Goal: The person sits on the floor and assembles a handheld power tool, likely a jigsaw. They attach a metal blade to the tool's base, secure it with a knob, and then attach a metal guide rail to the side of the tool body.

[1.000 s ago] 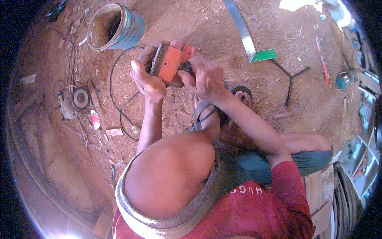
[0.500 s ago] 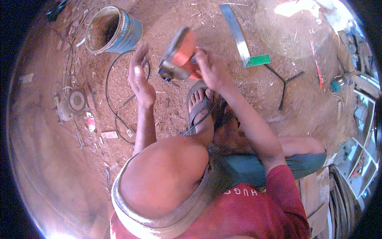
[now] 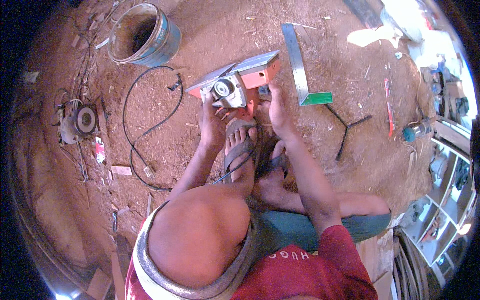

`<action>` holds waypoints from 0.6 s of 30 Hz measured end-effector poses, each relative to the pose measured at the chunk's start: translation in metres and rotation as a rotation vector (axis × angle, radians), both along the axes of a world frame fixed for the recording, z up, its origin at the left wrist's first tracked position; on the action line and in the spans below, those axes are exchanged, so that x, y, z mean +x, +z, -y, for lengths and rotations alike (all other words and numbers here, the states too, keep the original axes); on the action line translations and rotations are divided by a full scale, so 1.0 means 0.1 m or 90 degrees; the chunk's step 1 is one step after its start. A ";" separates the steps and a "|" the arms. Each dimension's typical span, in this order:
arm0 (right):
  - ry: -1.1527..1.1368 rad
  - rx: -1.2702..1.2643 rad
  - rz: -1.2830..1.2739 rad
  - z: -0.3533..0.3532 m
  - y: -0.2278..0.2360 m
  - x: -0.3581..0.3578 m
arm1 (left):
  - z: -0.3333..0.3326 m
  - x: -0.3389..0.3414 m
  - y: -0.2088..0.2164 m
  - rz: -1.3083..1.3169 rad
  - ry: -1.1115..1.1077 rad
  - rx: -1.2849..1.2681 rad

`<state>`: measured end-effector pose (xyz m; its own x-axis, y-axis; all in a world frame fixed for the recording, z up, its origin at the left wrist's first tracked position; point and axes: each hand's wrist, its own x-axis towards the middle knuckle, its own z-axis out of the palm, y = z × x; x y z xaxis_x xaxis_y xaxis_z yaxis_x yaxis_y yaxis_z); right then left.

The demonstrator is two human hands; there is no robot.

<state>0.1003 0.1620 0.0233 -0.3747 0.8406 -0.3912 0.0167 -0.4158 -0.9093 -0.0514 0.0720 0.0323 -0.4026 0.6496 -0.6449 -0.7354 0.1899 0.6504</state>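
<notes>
An orange electric hand planer (image 3: 256,78) is held just beyond my feet, tipped so its flat metal sole faces up and away. Its pale side housing with a round pulley is turned toward me. My left hand (image 3: 212,122) grips the planer's left end, thumb up against the side housing. At the right end, my right hand (image 3: 279,112) holds the orange body from below, its fingers partly hidden behind it. A black cable (image 3: 235,173) runs by my sandalled foot.
A try square (image 3: 298,65) with a green handle lies to the right, near a black three-armed wrench (image 3: 348,126). A blue bucket (image 3: 167,44) lies far left. An angle grinder (image 3: 77,121) rests at left, and a red strip-shaped tool (image 3: 388,107) at right.
The planer has been turned over, bringing its sole and pulley side into view. My left hand, open and apart before, has moved right and taken hold of it.
</notes>
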 end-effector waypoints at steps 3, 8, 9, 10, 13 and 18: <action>-0.012 0.016 0.056 0.07 -0.01 0.01 | -0.02 0.00 -0.04 -0.068 0.010 0.030; -0.012 -0.031 0.029 0.30 0.16 -0.09 | 0.02 -0.13 -0.10 -0.118 -0.007 -0.047; 0.018 0.057 0.080 0.34 0.09 -0.08 | 0.00 -0.14 -0.02 -0.027 0.031 -0.021; 0.047 0.087 0.079 0.40 0.19 -0.14 | 0.07 -0.19 -0.03 -0.079 0.031 -0.021; 0.029 0.206 0.056 0.57 0.34 -0.27 | 0.03 -0.24 0.19 -0.013 0.020 0.074; 0.101 0.422 0.196 0.70 0.75 -0.49 | 0.19 -0.37 0.15 -0.144 0.050 -0.013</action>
